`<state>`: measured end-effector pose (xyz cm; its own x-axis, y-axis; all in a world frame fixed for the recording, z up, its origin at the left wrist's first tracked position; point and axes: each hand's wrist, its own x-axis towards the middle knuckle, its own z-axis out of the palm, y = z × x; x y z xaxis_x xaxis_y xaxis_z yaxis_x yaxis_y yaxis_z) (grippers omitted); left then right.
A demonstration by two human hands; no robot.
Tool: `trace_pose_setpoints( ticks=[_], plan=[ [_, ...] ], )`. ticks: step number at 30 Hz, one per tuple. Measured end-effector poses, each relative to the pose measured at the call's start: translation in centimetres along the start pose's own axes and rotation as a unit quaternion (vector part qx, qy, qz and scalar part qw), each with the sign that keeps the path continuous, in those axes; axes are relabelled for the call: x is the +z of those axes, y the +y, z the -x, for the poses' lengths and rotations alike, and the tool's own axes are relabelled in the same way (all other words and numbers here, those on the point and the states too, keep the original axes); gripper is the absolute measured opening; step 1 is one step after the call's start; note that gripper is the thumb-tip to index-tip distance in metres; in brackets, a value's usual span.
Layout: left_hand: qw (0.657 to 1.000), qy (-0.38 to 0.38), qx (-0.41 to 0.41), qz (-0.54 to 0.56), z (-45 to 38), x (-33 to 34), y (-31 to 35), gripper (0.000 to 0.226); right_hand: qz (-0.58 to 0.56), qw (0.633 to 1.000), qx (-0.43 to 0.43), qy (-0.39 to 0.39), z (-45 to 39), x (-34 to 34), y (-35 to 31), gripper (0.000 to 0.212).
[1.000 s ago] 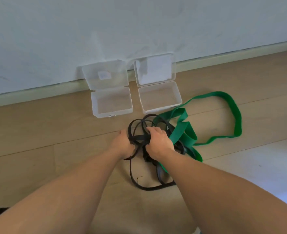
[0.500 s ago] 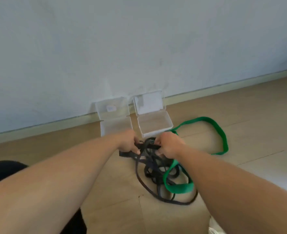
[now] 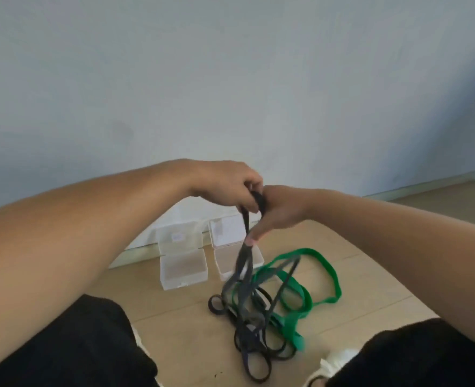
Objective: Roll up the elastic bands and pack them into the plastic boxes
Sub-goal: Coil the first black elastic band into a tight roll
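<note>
The wall [image 3: 230,79] fills far more of the view than it did a second ago, since both hands have come up off the floor [image 3: 174,331] and now meet in front of it, well above the boxes. Below them the wooden floor runs back to the pale skirting board [image 3: 426,188], with bare boards open to the right of the right hand and a narrower strip below the left forearm. The person's dark-clad legs [image 3: 63,344] close off both near corners (they were hardly in sight earlier). The green elastic band [image 3: 325,263] lies below and to the right of the right hand in a wide loop, its near end folded under the black tangle; it has stayed on the floor. The black elastic band [image 3: 247,311], which lay in a heap under both hands a second ago, is now lifted at one end: strands hang down from the hands, blurred, to coils resting on the floor directly beneath. Two clear plastic boxes stand open beyond the coils, lids leaning at the skirting: the left plastic box [image 3: 183,270] below the left hand, the right plastic box [image 3: 225,263] partly behind the hanging strands; both hold nothing. The left hand [image 3: 228,185] has its fingers curled round the top of the black band; the right hand [image 3: 278,210], touching it, grips the same bunch, one finger stretched down along a strand.
</note>
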<state>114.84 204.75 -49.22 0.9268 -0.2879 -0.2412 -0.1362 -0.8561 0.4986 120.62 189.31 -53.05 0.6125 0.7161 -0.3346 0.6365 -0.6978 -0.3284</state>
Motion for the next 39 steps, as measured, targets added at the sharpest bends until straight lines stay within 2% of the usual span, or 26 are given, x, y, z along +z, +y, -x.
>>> trace_pose_setpoints(
  ticks=[2, 4, 6, 9, 10, 11, 13, 14, 15, 17, 18, 19, 20, 21, 22, 23, 24, 26, 27, 28, 29, 31, 33, 35, 37, 39],
  plan=[
    [0.990, 0.028, 0.024, 0.134, 0.0, -1.3, -0.1, 0.007, -0.120, 0.992, -0.009, -0.022, -0.8, 0.9, 0.1, 0.080],
    [0.946, 0.085, 0.040, 0.310, -0.4, -1.9, -1.1, 0.010, -0.219, 0.974, -0.009, -0.050, -2.0, 2.5, 0.8, 0.065],
    [0.860, 0.152, 0.067, 0.482, -1.1, -1.8, -2.5, 0.011, -0.270, 0.960, -0.002, -0.074, -3.3, 4.2, 1.9, 0.045],
    [0.673, 0.201, 0.090, 0.706, -1.9, -1.5, -4.3, 0.022, -0.280, 0.951, 0.000, -0.131, -5.2, 7.0, 3.5, 0.027],
    [0.627, 0.216, 0.092, 0.743, -2.1, -1.7, -5.0, 0.026, -0.270, 0.952, 0.003, -0.145, -5.7, 7.8, 4.3, 0.024],
    [0.594, 0.242, 0.092, 0.761, -2.0, -2.0, -5.7, 0.030, -0.266, 0.953, 0.011, -0.144, -6.2, 8.4, 4.9, 0.019],
    [0.574, 0.289, 0.068, 0.764, -1.6, -2.9, -7.3, 0.033, -0.293, 0.947, 0.036, -0.128, -7.3, 8.9, 6.0, 0.018],
    [0.588, 0.305, 0.041, 0.748, -1.5, -3.1, -8.1, 0.030, -0.323, 0.938, 0.049, -0.115, -7.6, 9.0, 6.1, 0.016],
    [0.626, 0.319, 0.004, 0.711, -1.3, -2.9, -8.7, 0.024, -0.371, 0.922, 0.063, -0.095, -7.7, 8.9, 5.8, 0.011],
    [0.746, 0.332, -0.086, 0.571, -1.5, -1.9, -9.8, 0.018, -0.513, 0.852, 0.102, -0.015, -7.9, 8.0, 4.9, 0.018],
    [0.803, 0.312, -0.133, 0.490, -1.5, -1.1, -10.2, 0.027, -0.573, 0.810, 0.117, 0.041, -8.0, 7.2, 4.3, 0.018],
    [0.857, 0.272, -0.171, 0.404, -1.5, -0.3, -10.6, 0.038, -0.603, 0.782, 0.124, 0.094, -7.9, 6.2, 3.6, 0.015],
    [0.907, 0.206, -0.192, 0.314, -1.3, 0.5, -10.6, 0.044, -0.610, 0.771, 0.124, 0.133, -7.9, 5.2, 3.1, 0.013],
    [0.943, 0.127, -0.200, 0.232, -1.0, 1.3, -10.4, 0.040, -0.590, 0.783, 0.110, 0.161, -7.7, 4.1, 2.4, 0.014],
    [0.962, 0.052, -0.201, 0.180, -0.6, 2.0, -10.3, 0.030, -0.550, 0.809, 0.087, 0.190, -7.4, 3.2, 1.8, 0.018],
    [0.965, -0.007, -0.204, 0.163, -0.3, 2.5, -9.9, 0.020, -0.499, 0.837, 0.056, 0.217, -6.9, 2.5, 1.0, 0.021],
    [0.965, -0.046, -0.199, 0.163, -0.2, 2.9, -10.1, 0.032, -0.454, 0.859, 0.022, 0.235, -6.4, 1.9, 0.2, 0.023],
    [0.975, -0.063, -0.161, 0.141, -0.2, 3.5, -9.5, 0.080, -0.417, 0.873, -0.046, 0.250, -5.4, 1.1, -1.3, 0.029],
    [0.982, -0.047, -0.127, 0.131, -0.1, 3.8, -8.8, 0.091, -0.411, 0.872, -0.078, 0.254, -4.9, 0.8, -2.2, 0.030],
    [0.986, -0.033, -0.099, 0.128, 0.0, 4.3, -7.8, 0.087, -0.412, 0.868, -0.108, 0.256, -4.5, 0.5, -3.1, 0.029],
    [0.988, -0.005, -0.082, 0.128, 0.0, 4.7, -6.8, 0.072, -0.420, 0.860, -0.139, 0.254, -4.1, 0.3, -3.9, 0.028],
    [0.983, 0.071, -0.068, 0.153, -0.5, 5.6, -4.9, 0.056, -0.434, 0.847, -0.201, 0.230, -3.5, 0.1, -5.2, 0.031],
    [0.970, 0.112, -0.052, 0.209, -1.5, 5.8, -4.3, 0.033, -0.412, 0.859, -0.236, 0.189, -3.0, -0.4, -5.2, 0.041],
    [0.951, 0.101, -0.034, 0.289, -1.9, 5.1, -5.0, 0.037, -0.421, 0.858, -0.249, 0.159, -2.6, -1.4, -3.7, 0.054],
    [0.922, 0.092, -0.024, 0.376, -2.0, 4.0, -6.1, 0.039, -0.470, 0.838, -0.214, 0.174, -2.9, -2.0, -1.0, 0.068],
    [0.906, 0.095, -0.017, 0.411, -1.9, 3.3, -7.0, 0.041, -0.479, 0.855, -0.113, 0.161, -4.0, -1.3, 2.6, 0.081]
  ],
)
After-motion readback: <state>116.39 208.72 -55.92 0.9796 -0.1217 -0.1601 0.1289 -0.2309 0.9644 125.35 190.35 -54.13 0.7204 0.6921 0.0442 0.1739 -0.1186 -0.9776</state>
